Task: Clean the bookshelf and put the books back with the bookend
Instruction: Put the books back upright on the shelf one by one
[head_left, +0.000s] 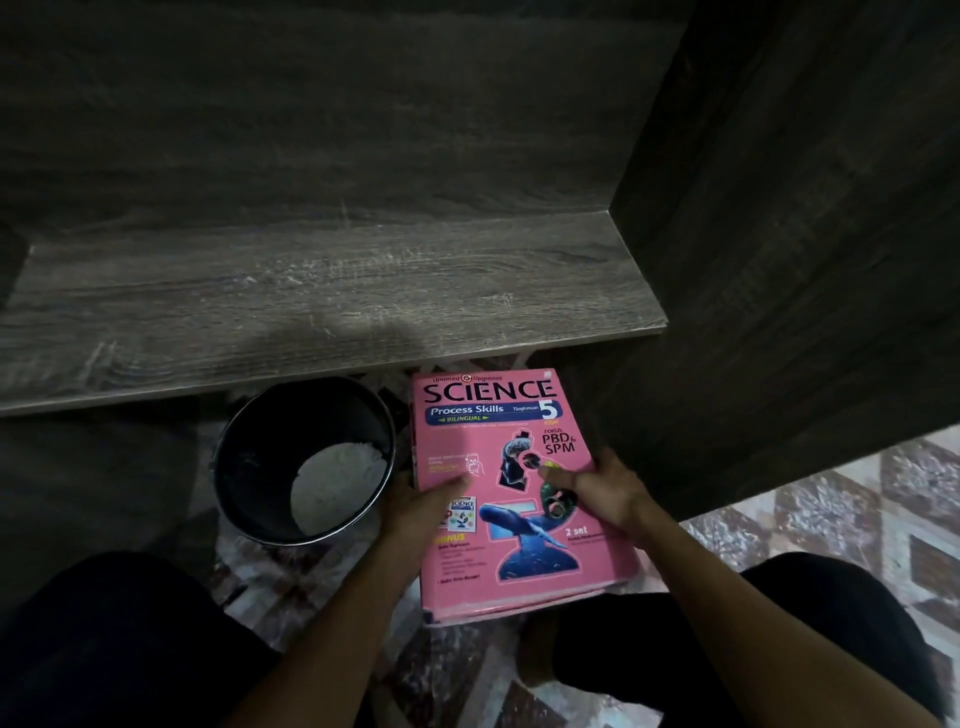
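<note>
Books: pink glossy Science workbook stack (498, 431) was held below dark wood-grain shelf (332, 291).
Left hand (426, 506): fingers clamped its left edge.
Right hand (608, 493): fingers clamped its right edge.
Bucket (260, 441): black, round, stood beside stack.

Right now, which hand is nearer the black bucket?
Left. The left hand grips the pink Science book at its left edge, close beside the bucket. The right hand grips the book's right edge, on the far side from the bucket.
</note>
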